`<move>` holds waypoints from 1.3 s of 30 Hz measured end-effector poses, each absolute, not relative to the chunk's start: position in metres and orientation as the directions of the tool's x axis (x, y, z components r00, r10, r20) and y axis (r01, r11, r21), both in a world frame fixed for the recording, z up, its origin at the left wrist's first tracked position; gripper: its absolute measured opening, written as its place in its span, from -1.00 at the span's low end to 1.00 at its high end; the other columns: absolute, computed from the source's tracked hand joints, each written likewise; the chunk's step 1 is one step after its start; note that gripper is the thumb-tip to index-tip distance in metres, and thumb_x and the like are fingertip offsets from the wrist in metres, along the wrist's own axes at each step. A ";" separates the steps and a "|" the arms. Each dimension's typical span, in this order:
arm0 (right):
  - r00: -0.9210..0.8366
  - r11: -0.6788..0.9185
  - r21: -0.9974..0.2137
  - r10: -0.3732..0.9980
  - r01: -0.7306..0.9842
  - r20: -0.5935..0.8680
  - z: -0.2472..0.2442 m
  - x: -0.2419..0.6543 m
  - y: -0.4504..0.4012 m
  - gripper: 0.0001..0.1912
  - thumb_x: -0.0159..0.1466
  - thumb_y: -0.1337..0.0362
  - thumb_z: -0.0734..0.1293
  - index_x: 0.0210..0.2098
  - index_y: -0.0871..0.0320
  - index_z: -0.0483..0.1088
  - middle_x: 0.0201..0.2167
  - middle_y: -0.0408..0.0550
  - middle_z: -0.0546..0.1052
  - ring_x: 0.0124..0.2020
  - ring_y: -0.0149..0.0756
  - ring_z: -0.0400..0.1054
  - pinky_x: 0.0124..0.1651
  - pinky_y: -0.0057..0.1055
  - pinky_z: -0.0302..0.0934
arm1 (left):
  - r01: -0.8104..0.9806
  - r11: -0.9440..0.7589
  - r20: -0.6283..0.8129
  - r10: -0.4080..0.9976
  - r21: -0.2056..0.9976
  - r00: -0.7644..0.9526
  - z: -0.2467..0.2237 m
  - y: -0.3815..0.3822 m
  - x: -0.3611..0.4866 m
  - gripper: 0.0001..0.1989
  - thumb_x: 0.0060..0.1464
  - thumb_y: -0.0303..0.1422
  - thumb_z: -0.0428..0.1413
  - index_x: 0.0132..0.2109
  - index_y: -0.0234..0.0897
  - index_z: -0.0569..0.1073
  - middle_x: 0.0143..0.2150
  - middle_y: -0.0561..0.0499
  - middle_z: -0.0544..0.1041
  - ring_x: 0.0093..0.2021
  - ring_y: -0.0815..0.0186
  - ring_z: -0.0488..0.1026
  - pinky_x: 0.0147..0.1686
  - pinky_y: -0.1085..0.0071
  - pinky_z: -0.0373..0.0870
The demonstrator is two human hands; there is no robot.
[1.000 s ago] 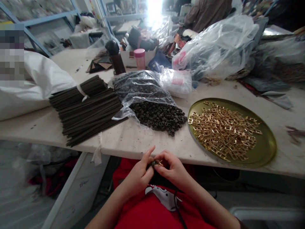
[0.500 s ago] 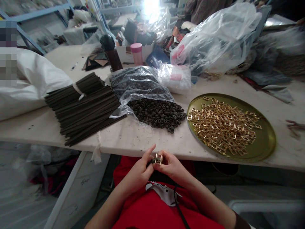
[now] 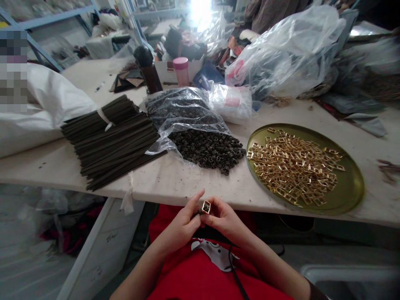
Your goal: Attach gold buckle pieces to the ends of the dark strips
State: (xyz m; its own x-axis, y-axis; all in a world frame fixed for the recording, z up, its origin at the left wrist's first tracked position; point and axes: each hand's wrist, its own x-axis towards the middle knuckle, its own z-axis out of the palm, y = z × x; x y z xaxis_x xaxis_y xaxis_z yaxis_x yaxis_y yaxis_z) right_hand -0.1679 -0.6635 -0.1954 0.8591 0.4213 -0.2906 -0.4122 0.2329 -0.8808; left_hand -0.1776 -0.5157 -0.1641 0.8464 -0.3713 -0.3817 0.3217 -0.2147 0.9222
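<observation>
In front of my lap, just below the table edge, my right hand pinches a small gold rectangular buckle between thumb and fingers. My left hand meets it from the other side, thumb and fingers closed on a small dark piece at the buckle; most of that piece is hidden by the fingers. One left finger points upward. On the table beyond lies a pile of small dark loops, spilling from a clear plastic bag. Many similar gold buckles fill a round gold tray to the right.
A bundle of dark strips, tied with a white band, lies left of the bag. Behind stand a dark bottle and a pink-lidded jar. Large plastic bags are heaped at the back right. The table edge runs just past my hands.
The buckle has turned slightly between my fingers, its frame now tilted more. Both hands stay nearly in place, and the whole view has shifted a little.
</observation>
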 end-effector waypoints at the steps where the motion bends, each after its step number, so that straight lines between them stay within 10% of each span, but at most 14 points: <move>1: 0.857 0.259 -0.868 0.425 -0.423 -0.290 -0.195 -0.168 -0.663 -0.65 -0.02 0.10 0.42 -0.43 0.14 0.21 -0.56 -0.25 0.33 -0.52 -0.43 0.24 -0.42 -0.46 0.14 | 0.322 -0.213 -0.382 -0.375 0.922 0.845 -0.165 -0.516 -0.178 -0.41 0.13 -0.40 -0.08 0.28 -0.24 -0.05 -0.19 -0.01 0.45 -0.17 0.31 0.36 -0.11 0.36 0.29; 11: 0.911 0.325 -0.861 0.269 -0.392 -0.313 -0.197 -0.175 -0.655 -0.69 0.00 0.09 0.41 -0.39 0.12 0.27 -0.53 -0.23 0.31 -0.49 -0.43 0.20 -0.40 -0.47 0.14 | 0.190 -0.349 -0.305 -0.309 0.917 0.901 -0.173 -0.520 -0.178 -0.46 0.14 -0.44 -0.11 0.27 -0.27 0.01 0.10 -0.10 0.36 0.02 0.28 0.32 0.07 0.31 0.16; 39: 0.892 0.295 -0.857 0.303 -0.422 -0.335 -0.206 -0.178 -0.657 -0.73 0.10 0.10 0.35 -0.35 0.14 0.26 -0.48 -0.20 0.29 -0.42 -0.40 0.19 -0.31 -0.45 0.14 | 0.207 -0.391 -0.330 -0.279 0.897 0.902 -0.178 -0.525 -0.180 -0.43 0.11 -0.43 -0.10 0.27 -0.37 0.01 0.06 -0.15 0.40 0.04 0.25 0.33 0.07 0.33 0.19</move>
State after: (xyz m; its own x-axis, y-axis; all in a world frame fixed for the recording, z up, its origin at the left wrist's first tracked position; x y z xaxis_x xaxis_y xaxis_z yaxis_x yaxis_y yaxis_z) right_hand -0.1780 -0.6570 -0.2062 0.8923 0.3025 -0.3350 -0.4218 0.2950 -0.8573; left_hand -0.1800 -0.5254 -0.1779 0.9019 -0.2787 -0.3300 0.2073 -0.3912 0.8967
